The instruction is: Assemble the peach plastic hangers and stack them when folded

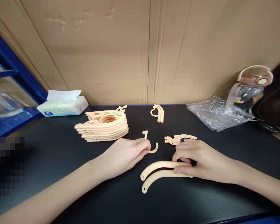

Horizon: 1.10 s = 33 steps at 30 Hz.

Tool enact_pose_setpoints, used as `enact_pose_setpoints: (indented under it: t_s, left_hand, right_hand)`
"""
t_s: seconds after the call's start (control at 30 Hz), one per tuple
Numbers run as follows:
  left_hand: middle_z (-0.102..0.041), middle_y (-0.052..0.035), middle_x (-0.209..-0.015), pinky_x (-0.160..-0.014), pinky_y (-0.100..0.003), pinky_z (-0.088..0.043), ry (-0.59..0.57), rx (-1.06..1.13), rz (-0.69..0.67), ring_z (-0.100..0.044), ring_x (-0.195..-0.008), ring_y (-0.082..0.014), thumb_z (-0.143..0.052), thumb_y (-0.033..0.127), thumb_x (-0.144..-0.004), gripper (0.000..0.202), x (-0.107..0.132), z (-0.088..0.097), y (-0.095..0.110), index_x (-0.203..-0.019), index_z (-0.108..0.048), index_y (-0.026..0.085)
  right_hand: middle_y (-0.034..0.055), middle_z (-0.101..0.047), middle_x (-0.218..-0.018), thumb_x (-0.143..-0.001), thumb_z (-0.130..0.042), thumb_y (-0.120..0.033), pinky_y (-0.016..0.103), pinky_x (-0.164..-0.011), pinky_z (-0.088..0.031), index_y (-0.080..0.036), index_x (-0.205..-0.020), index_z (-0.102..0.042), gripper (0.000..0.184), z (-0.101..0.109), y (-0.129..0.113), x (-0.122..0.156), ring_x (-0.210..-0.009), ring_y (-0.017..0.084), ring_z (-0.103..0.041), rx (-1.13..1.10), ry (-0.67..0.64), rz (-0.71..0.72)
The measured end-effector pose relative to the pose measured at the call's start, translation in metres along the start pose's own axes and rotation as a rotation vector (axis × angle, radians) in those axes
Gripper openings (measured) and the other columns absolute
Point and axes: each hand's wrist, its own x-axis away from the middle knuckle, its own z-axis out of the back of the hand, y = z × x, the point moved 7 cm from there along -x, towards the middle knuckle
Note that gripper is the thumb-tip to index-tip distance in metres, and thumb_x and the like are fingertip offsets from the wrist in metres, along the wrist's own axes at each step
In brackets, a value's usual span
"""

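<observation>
My left hand (128,155) is closed on a cream plastic hanger hook (155,150), its curved end sticking out past my fingertips. My fingers cover the middle of the hook. At right, my right hand (202,160) pinches a curved cream hanger arm (158,165) between thumb and fingers. Just below it lies a second curved arm (157,179), close to my thumb; both have a hole at the left end. Small cream hanger pieces (174,140) lie beyond my right knuckles. Behind my left hand stands a stack of cream folding hangers (102,129).
More curved cream parts (160,113) lie at the table's back edge. A tissue pack (63,105) is back left, beside a blue metal frame (14,70). Crumpled clear plastic (212,113) and a drinking bottle (249,91) stand back right. Cardboard (107,56) walls off the black table (102,202).
</observation>
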Motion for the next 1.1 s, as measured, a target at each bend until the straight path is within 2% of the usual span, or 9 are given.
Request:
enact_pose_setpoints:
  t_s: [0.27, 0.47, 0.57, 0.7, 0.83, 0.9, 1.0, 1.1]
  left_hand:
    - [-0.059, 0.0009, -0.084, -0.056, -0.024, -0.037, 0.028, -0.063, -0.063, -0.057, -0.069, -0.0134, -0.037, 0.019, -0.101, 0.016, 0.001, -0.001, 0.004, -0.093, -0.051, 0.019]
    - [-0.057, -0.0005, -0.081, -0.052, -0.026, -0.032, 0.071, -0.293, -0.120, -0.054, -0.062, -0.0138, -0.035, 0.012, -0.099, 0.016, 0.001, 0.005, 0.009, -0.090, -0.048, 0.018]
    - [-0.055, 0.0011, -0.073, -0.050, -0.027, -0.029, 0.086, -0.417, -0.172, -0.053, -0.056, -0.0134, -0.035, 0.011, -0.097, 0.017, 0.002, 0.003, 0.013, -0.086, -0.046, 0.018]
    - [-0.051, 0.0050, -0.062, -0.048, -0.028, -0.025, 0.132, -0.467, -0.219, -0.048, -0.047, -0.0118, -0.037, 0.005, -0.090, 0.016, 0.004, 0.003, 0.018, -0.083, -0.044, 0.018]
    - [-0.051, 0.0051, -0.061, -0.049, -0.027, -0.028, 0.195, -0.493, -0.238, -0.049, -0.049, -0.0119, -0.036, 0.004, -0.089, 0.018, 0.006, 0.013, 0.024, -0.083, -0.044, 0.019]
    - [-0.051, 0.0049, -0.060, -0.049, -0.026, -0.029, 0.224, -0.507, -0.267, -0.049, -0.049, -0.0119, -0.036, 0.005, -0.090, 0.019, 0.008, 0.019, 0.030, -0.083, -0.045, 0.019]
    - [-0.051, 0.0043, -0.060, -0.047, -0.027, -0.030, 0.248, -0.517, -0.351, -0.047, -0.047, -0.0118, -0.034, 0.005, -0.093, 0.020, 0.010, 0.022, 0.044, -0.083, -0.047, 0.017]
    - [-0.053, 0.0033, -0.064, -0.046, -0.028, -0.031, 0.220, -0.497, -0.417, -0.046, -0.048, -0.0118, -0.035, 0.008, -0.096, 0.020, 0.013, 0.019, 0.056, -0.083, -0.049, 0.017]
  right_hand:
    - [-0.0028, -0.054, -0.068, -0.096, -0.052, -0.037, 0.026, -0.067, -0.034, -0.020, -0.086, -0.064, 0.023, 0.002, -0.005, 0.000, -0.065, 0.011, -0.047, 0.077, 0.022, 0.082]
    - [-0.0019, -0.057, -0.070, -0.096, -0.051, -0.037, 0.026, -0.066, -0.034, -0.020, -0.090, -0.065, 0.023, 0.000, -0.004, 0.001, -0.066, 0.012, -0.049, 0.077, 0.014, 0.082]
    - [-0.0017, -0.057, -0.072, -0.097, -0.050, -0.038, 0.026, -0.065, -0.035, -0.020, -0.092, -0.066, 0.024, -0.001, -0.003, 0.001, -0.066, 0.012, -0.050, 0.057, 0.006, 0.075]
    - [-0.0014, -0.057, -0.072, -0.097, -0.049, -0.038, 0.026, -0.064, -0.035, -0.020, -0.093, -0.066, 0.024, -0.001, -0.003, 0.000, -0.066, 0.012, -0.050, 0.054, 0.002, 0.076]
    - [-0.0011, -0.058, -0.071, -0.097, -0.050, -0.038, 0.027, -0.064, -0.037, -0.020, -0.093, -0.066, 0.024, -0.001, -0.004, 0.000, -0.066, 0.012, -0.052, 0.074, 0.012, 0.090]
    - [-0.0016, -0.057, -0.070, -0.096, -0.050, -0.039, 0.027, -0.066, -0.039, -0.020, -0.097, -0.065, 0.024, 0.002, -0.006, 0.000, -0.065, 0.012, -0.053, 0.091, 0.063, 0.101]
    - [-0.0021, -0.055, -0.069, -0.096, -0.051, -0.038, 0.028, -0.071, -0.045, -0.019, -0.112, -0.061, 0.027, 0.013, -0.008, 0.002, -0.064, 0.012, -0.053, 0.110, 0.212, 0.118]
    - [0.0021, -0.059, -0.086, -0.097, -0.050, -0.033, 0.026, -0.068, -0.048, -0.021, -0.130, -0.048, 0.036, 0.021, -0.010, 0.004, -0.072, 0.012, -0.056, 0.114, 0.317, 0.117]
